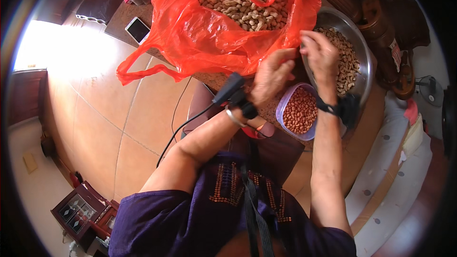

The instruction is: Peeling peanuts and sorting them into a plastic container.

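Above a brown table [216, 80], a worker's bare hands meet between a red bag [176, 19] of unshelled peanuts [259, 12] and a steel bowl [365, 66] of shells [347, 59]. The left hand [272, 76] is at the bag's near right edge, its thumb and fingers bent toward the right; motion blur hides whether they pinch anything. The right hand [323, 56] hangs over the bowl's left side with its fingers curled toward the left hand; whether a nut sits between the fingertips, one cannot tell.

The peanuts lie heaped in the open bag at the far side of the table, the bowl to their right. Nearer, just below the hands, stands a lilac tub [281, 114] of reddish kernels [300, 110].

Each peanut looks light and dry, its husk stiff but brittle, best gripped between thumb and forefinger across the seam. The kernels are probably smooth and apt to roll, with skins that could flake under hard rubbing. The bag appears thin, soft and slippery, its filled end likely heavy; the loop handle [143, 74] at its near left offers a hold. The stiff tub would lift best by its rim.

A red-and-white label [395, 52] on dark furniture at right is too small to read. No legible mark shows on the bag, bowl or tub.
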The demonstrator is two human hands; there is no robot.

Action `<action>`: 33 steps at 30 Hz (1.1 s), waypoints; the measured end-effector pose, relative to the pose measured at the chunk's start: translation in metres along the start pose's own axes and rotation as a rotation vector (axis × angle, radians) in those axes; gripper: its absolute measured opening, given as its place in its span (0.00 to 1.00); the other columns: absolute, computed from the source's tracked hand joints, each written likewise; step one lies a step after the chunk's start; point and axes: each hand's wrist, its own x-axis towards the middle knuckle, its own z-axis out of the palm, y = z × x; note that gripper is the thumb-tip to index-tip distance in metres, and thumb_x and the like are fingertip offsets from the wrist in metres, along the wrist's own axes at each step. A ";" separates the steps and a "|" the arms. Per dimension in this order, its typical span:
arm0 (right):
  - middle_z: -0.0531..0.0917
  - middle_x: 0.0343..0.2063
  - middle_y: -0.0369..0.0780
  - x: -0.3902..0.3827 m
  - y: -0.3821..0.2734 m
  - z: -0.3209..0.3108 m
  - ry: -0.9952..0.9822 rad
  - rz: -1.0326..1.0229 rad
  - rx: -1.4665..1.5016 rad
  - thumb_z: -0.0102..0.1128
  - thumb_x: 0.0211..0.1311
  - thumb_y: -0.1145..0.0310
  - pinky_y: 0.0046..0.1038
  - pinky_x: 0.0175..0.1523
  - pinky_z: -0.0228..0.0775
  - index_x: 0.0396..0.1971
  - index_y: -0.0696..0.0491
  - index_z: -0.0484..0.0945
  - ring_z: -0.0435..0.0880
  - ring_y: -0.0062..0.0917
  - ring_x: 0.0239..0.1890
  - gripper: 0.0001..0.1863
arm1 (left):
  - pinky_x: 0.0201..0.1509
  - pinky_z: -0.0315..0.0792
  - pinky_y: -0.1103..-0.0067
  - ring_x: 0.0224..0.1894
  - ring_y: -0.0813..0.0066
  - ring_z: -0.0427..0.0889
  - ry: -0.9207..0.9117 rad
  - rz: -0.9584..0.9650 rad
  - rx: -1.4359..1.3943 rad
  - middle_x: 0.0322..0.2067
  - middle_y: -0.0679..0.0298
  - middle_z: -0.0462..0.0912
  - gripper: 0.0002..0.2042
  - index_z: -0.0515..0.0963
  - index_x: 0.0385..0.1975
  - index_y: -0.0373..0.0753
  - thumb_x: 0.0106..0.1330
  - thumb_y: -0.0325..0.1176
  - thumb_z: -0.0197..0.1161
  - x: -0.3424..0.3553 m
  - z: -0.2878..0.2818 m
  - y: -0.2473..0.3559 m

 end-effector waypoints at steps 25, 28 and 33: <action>0.77 0.27 0.39 -0.092 -0.017 -0.045 -0.136 -0.071 0.068 0.54 0.50 0.79 0.20 0.37 0.70 0.37 0.57 0.75 0.77 0.22 0.31 0.12 | 0.30 0.67 0.89 0.27 0.87 0.71 -0.250 -0.146 -0.168 0.29 0.70 0.78 0.12 0.74 0.44 0.32 0.63 0.30 0.55 -0.029 0.025 0.032; 0.78 0.31 0.36 -0.121 -0.008 -0.053 0.115 0.271 0.480 0.56 0.53 0.75 0.17 0.38 0.69 0.36 0.60 0.75 0.75 0.14 0.32 0.10 | 0.30 0.68 0.89 0.26 0.87 0.72 -0.310 -0.187 -0.073 0.29 0.69 0.78 0.12 0.74 0.43 0.31 0.64 0.30 0.54 -0.036 0.037 0.010; 0.79 0.30 0.37 -0.152 0.006 -0.072 0.161 0.320 0.418 0.57 0.53 0.75 0.16 0.36 0.68 0.34 0.61 0.74 0.76 0.14 0.31 0.08 | 0.36 0.71 0.87 0.31 0.85 0.75 -0.367 -0.254 0.089 0.32 0.67 0.78 0.13 0.74 0.43 0.31 0.65 0.33 0.53 -0.052 0.052 -0.023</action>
